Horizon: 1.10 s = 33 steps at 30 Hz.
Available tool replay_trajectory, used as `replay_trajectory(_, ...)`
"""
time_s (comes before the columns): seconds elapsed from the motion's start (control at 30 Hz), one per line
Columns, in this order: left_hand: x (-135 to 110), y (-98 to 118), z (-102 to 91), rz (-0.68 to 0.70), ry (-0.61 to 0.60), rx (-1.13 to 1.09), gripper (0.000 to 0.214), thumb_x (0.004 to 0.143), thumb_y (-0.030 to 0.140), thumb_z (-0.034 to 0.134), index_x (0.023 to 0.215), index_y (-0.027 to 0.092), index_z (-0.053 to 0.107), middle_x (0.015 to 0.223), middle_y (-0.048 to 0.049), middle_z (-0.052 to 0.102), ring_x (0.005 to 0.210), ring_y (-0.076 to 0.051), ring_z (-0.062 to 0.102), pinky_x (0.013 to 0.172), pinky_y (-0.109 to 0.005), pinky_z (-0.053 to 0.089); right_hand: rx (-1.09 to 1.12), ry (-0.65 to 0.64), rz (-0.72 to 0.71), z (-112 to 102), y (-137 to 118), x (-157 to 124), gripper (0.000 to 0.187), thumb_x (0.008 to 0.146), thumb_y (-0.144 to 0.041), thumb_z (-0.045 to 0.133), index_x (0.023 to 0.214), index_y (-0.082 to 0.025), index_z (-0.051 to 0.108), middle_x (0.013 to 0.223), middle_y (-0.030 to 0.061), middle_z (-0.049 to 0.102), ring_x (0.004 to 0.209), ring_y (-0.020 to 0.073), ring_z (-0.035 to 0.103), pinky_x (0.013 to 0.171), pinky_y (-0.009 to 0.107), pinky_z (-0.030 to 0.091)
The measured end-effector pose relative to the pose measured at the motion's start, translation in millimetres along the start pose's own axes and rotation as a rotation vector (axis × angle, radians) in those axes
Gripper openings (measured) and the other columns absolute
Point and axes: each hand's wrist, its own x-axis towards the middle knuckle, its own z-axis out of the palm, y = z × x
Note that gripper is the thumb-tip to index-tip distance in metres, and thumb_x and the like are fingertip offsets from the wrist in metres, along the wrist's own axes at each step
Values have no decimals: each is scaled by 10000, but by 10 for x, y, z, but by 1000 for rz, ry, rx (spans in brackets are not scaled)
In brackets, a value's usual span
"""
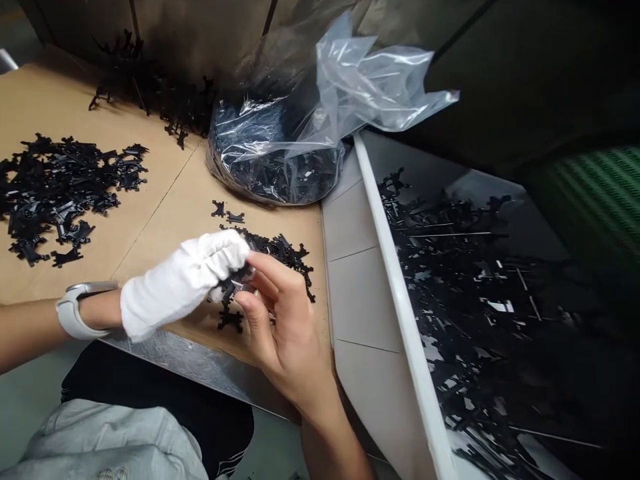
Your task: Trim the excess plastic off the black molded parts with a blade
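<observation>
My left hand (pixel 210 260), in a white glove, is curled closed around small black plastic parts (pixel 231 288), which show just below its fingers. Close against it is my bare right hand (pixel 287 303), its thumb and fingers bent onto the same parts. The fingers hide most of what is held. Beneath and beyond both hands lies a small heap of similar black parts (pixel 295 257) on the brown board. Two loose black parts (pixel 227 212) rest a little farther off.
A large pile of black parts (pixel 65 180) lies at the left. At the back, a clear plastic bag (pixel 280 157) holds more. To the right, a white-rimmed bin (pixel 395 287) contains dark scraps and thin sticks. A metal edge (pixel 185 360) borders the table's front.
</observation>
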Motion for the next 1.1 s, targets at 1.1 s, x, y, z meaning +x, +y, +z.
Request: replay_trajectory(1.1, -122, 69, 82, -137, 161, -257, 223, 905, 126, 479, 718, 247, 487, 665, 61, 481, 563, -108, 457, 645, -214, 545, 35, 40, 34, 127, -119, 30, 374, 1091, -260, 528, 1457, -307, 474, 1193, 55, 745, 882, 183, 745, 786, 349, 654)
